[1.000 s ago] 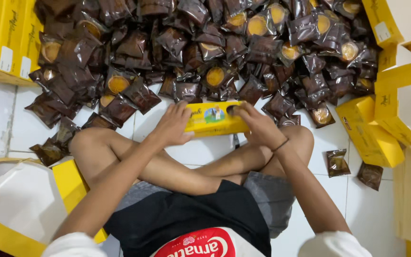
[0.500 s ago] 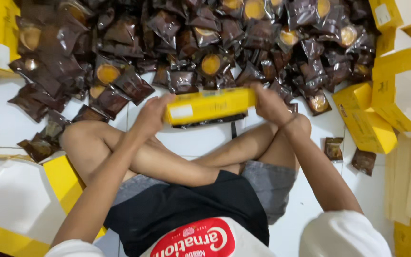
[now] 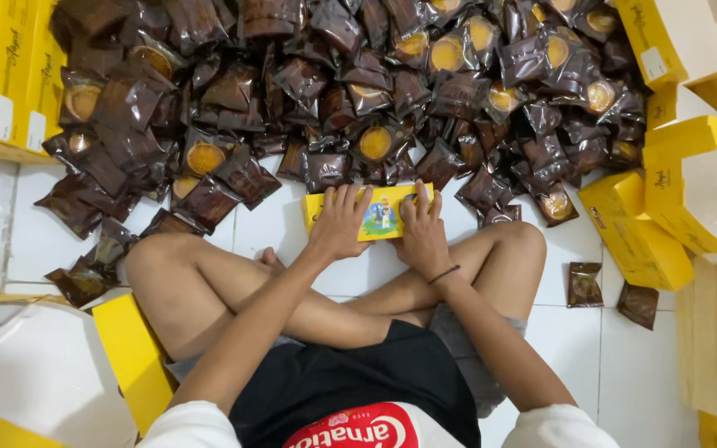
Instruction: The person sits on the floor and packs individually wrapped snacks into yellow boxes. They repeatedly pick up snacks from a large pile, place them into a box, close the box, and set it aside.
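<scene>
A small yellow box point(image 3: 379, 217) with a coloured picture on its top lies flat on the white tiled floor in front of my crossed legs. My left hand point(image 3: 338, 224) rests on its left half with the fingers spread over the top. My right hand point(image 3: 422, 232), with a dark band at the wrist, presses on its right half. Just beyond the box spreads a big heap of dark brown wrapped pastries point(image 3: 358, 91), some showing a round golden cake through a window.
Yellow folded boxes point(image 3: 690, 182) pile up on the right, and more yellow boxes point(image 3: 2, 83) stand at the far left. Two loose brown packets point(image 3: 612, 294) lie on the tiles at right. A yellow-and-white open carton point(image 3: 51, 373) sits by my left knee.
The yellow box was held up on its edge between both hands; now it lies flat on the floor with both hands on top of it.
</scene>
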